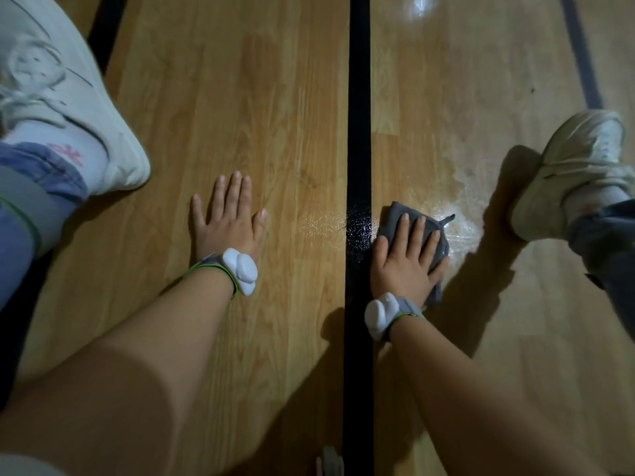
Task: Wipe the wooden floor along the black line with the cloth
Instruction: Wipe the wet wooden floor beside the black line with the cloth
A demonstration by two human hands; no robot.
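Note:
A black line (359, 115) runs straight up the middle of the wooden floor (240, 97). Just right of the line lies a crumpled grey cloth (395, 214). My right hand (405, 255) presses flat on the cloth with straight fingers, the thumb at the cloth's right edge. A wet sheen spreads on the wood beyond the cloth and across the line beside it. Left of the line, my left hand (228, 218) rests flat on the bare floor, fingers spread, holding nothing. Both wrists wear white sensor bands.
A white sneaker (68, 97) with a jeans cuff stands at the left edge. Another worn sneaker (570, 173) sits at the right, close to the cloth. A second dark line (580, 53) crosses the top right corner.

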